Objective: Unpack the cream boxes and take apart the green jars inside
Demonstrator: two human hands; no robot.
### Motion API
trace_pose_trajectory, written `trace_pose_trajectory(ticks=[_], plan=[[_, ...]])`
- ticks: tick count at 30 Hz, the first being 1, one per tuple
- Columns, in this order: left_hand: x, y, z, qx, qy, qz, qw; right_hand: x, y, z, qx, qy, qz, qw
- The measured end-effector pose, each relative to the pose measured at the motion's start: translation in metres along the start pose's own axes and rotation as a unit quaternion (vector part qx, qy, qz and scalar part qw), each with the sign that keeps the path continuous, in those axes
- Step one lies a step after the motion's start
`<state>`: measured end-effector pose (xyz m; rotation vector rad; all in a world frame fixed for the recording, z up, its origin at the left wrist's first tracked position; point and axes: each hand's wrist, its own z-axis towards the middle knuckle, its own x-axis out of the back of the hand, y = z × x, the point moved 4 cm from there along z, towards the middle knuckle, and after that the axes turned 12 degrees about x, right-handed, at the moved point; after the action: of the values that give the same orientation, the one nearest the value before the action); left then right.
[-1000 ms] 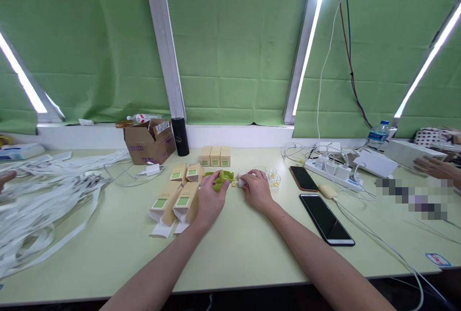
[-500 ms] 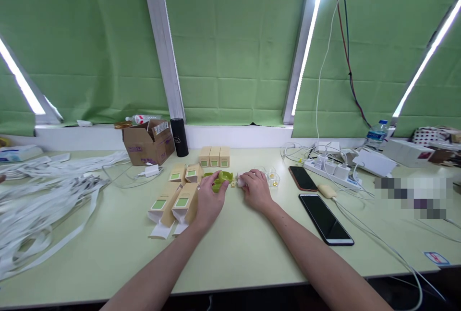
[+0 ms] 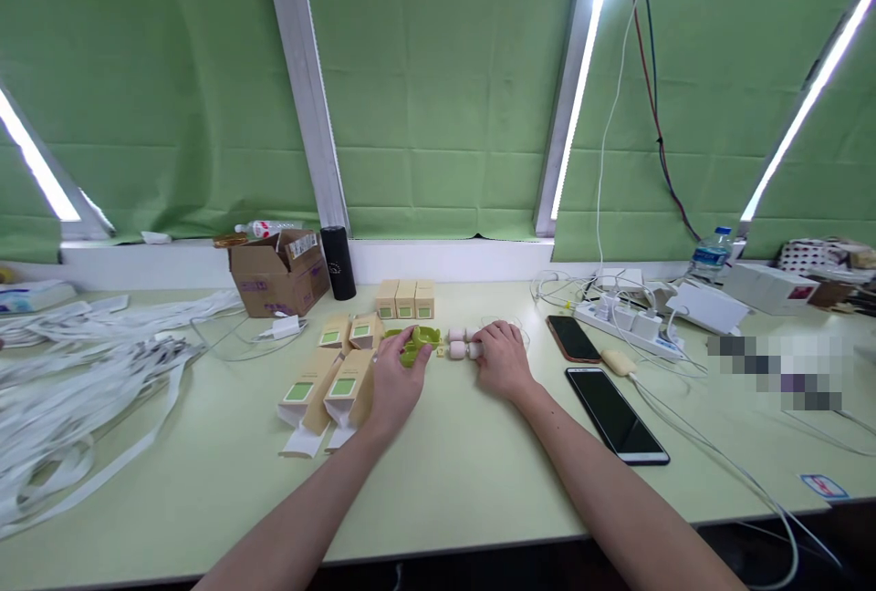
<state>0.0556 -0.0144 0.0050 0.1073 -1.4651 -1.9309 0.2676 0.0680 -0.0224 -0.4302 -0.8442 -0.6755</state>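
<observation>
My left hand (image 3: 400, 374) is closed on a green moulded piece with rounded hollows (image 3: 427, 336), thumb toward its near side. To the right of it, small pale pink-and-white cylinders (image 3: 456, 350) lie in a cluster on the table. My right hand (image 3: 505, 358) rests with curled fingers at the right end of these cylinders. What its fingertips grip is hidden. A tiny yellowish piece (image 3: 441, 351) lies between the green piece and the cylinders. Clear plastic (image 3: 524, 336) shows faintly behind my right hand.
Open kraft boxes (image 3: 349, 386) stand left of my left hand, and closed small boxes (image 3: 405, 299) behind. Further left are a cardboard carton (image 3: 279, 274), a black cylinder (image 3: 338, 263) and piled white straps (image 3: 88, 399). On the right lie two phones (image 3: 616, 415) and a power strip (image 3: 630, 326).
My right hand has shifted right, off the pale cylinders, so more of them show and the clear containers are mostly covered. My left hand stays on the green piece.
</observation>
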Motion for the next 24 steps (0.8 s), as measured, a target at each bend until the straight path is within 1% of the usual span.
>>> trace_pose_trajectory(ticks=[6, 12, 20, 24], plan=[[0.0004, 0.0002, 0.0002, 0.008, -0.007, 0.003, 1.000, -0.0010, -0.0012, 0.0011, 0.002, -0.006, -0.017, 1.000], [0.0004, 0.0007, -0.0010, 0.001, -0.008, -0.009, 1.000, -0.0004, -0.0013, 0.0007, -0.005, -0.011, -0.025, 1.000], [0.0001, 0.0010, -0.0013, 0.009, -0.044, -0.061, 0.997, -0.0022, -0.0022, -0.0010, 0.006, 0.015, -0.014, 1.000], [-0.0011, -0.0002, -0.0007, 0.023, -0.068, -0.099, 0.992, 0.0045, -0.0059, -0.0005, 0.012, 0.035, -0.001, 0.999]])
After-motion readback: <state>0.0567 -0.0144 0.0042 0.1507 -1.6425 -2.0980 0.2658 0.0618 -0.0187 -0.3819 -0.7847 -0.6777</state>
